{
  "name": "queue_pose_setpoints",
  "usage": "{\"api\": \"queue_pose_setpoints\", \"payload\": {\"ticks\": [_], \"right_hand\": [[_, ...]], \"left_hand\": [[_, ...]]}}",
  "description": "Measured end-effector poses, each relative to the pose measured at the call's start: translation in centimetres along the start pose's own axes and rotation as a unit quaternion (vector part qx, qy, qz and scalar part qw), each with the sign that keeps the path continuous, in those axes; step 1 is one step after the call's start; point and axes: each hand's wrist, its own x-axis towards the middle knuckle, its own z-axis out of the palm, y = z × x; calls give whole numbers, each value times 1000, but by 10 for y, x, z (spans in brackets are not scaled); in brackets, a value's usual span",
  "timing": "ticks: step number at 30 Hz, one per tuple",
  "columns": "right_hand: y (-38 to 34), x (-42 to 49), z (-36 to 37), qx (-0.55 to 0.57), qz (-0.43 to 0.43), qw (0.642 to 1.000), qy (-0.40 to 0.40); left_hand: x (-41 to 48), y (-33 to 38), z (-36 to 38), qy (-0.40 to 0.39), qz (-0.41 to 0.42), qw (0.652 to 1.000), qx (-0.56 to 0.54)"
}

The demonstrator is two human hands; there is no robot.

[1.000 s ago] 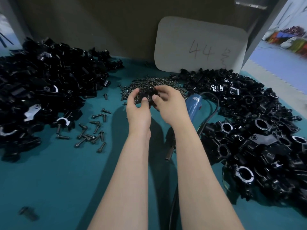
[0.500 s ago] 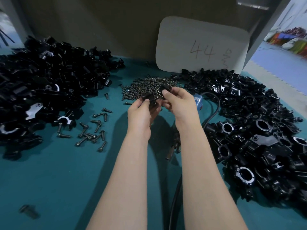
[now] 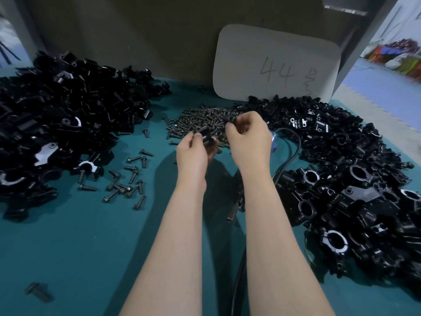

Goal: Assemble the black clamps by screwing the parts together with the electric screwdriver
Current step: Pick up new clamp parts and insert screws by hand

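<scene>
Hands parted, left hand (image 3: 193, 156) gripping clamp part (image 3: 206, 136), right hand (image 3: 249, 142) pinching perhaps a screw (image 3: 228, 120), teal mat (image 3: 91, 242) below

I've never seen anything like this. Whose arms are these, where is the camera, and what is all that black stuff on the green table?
There is no machine here. These are a person's two bare arms, filmed by a camera worn on the head that looks forward and down. The left hand holds a black clamp part. The right hand pinches a small dark piece, too small to tell whether it is a screw. On the green table lie a heap of black parts on the left, a second heap on the right, a pile of screws just beyond the hands, and loose bolts. The electric screwdriver lies mostly hidden under the right arm, with its black cable. A white card marked 44 leans at the back.
</scene>
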Motion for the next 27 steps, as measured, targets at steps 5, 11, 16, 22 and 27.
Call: {"api": "queue_pose_setpoints", "payload": {"ticks": [5, 11, 16, 22, 27], "right_hand": [[1, -7, 14, -54, -24, 998, -34], [4, -3, 10, 18, -15, 995, -99], [1, -6, 9, 52, -29, 994, -97], [4, -2, 7, 46, -41, 994, -87], [4, -2, 6, 60, -40, 994, -81]], "left_hand": [[-2, -3, 4, -43, 108, 980, 164], [2, -3, 0, -59, 83, 984, 144], [0, -3, 0, -43, 72, 991, 105], [-1, -4, 1, -41, 81, 989, 119], [-2, -3, 1, -63, 91, 983, 150]]}}
